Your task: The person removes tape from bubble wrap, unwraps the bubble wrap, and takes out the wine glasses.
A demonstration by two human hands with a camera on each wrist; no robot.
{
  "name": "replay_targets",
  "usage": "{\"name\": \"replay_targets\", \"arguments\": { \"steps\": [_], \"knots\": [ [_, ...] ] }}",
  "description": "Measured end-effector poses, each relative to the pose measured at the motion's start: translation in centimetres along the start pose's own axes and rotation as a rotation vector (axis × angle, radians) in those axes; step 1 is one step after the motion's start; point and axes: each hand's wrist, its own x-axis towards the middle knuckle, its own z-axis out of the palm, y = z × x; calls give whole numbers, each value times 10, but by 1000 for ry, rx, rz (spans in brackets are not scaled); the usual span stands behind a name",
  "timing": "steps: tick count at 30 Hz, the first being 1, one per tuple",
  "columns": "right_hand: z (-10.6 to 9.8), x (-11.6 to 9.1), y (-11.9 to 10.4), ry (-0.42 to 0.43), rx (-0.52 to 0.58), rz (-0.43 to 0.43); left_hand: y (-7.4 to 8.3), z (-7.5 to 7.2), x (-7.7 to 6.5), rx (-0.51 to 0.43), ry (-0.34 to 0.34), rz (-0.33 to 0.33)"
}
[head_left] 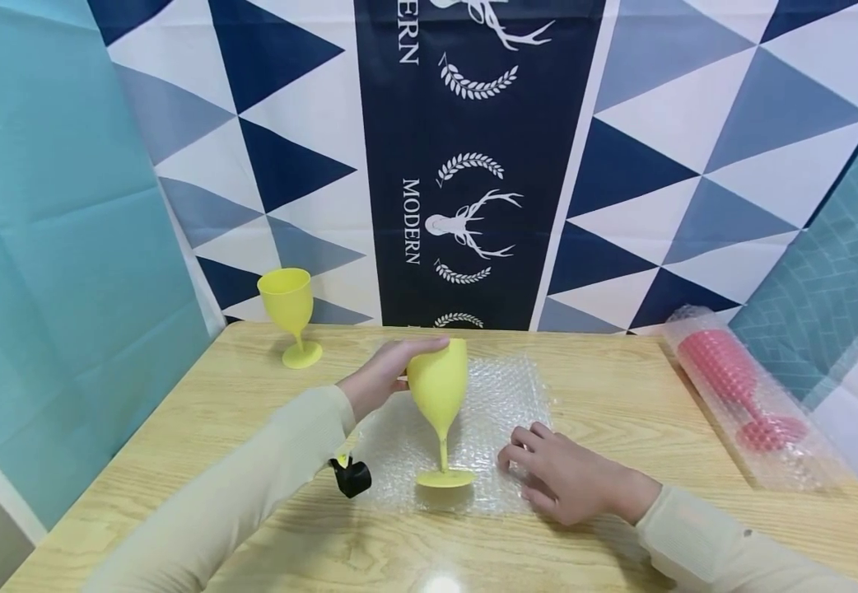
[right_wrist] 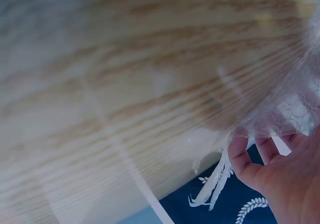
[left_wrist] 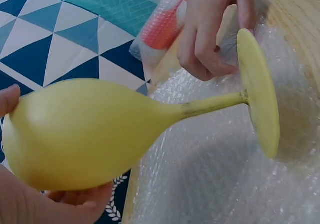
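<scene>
Yellow goblet (head_left: 438, 383) is gripped by the left hand (head_left: 390, 368), and the right hand (head_left: 570, 473), fingers bent, apparently pinches bubble wrap (head_left: 506, 395).

There are two yellow goblets (head_left: 438, 383) (head_left: 286, 301) and one red goblet (head_left: 721, 362), three in all. Two pieces of bubble wrap (head_left: 506, 403) (head_left: 788, 395) are in view, along with two hands (head_left: 392, 369) (head_left: 568, 479), one desk (head_left: 614, 387) and one small black object (head_left: 352, 478). One backdrop (head_left: 392, 123) shows two deer (head_left: 455, 225), one partly cut off.

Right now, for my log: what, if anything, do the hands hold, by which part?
Left hand: goblet, by its bowl. Right hand: at bubble wrap, grip unclear.
</scene>
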Motion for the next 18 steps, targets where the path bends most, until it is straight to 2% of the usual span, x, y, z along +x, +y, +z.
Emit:
{"name": "replay_targets", "arguments": {
  "steps": [4, 12, 18],
  "knots": [
    [1, 0, 0, 6, -8, 1, -4, -2, -4, -17, -26, 53],
    [2, 0, -1, 32, -7, -6, -12, 2, -18, -53, -7, 129],
    [3, -1, 0, 47, -8, -11, -17, 4, -35, -9, -69, 260]
  ]
}}
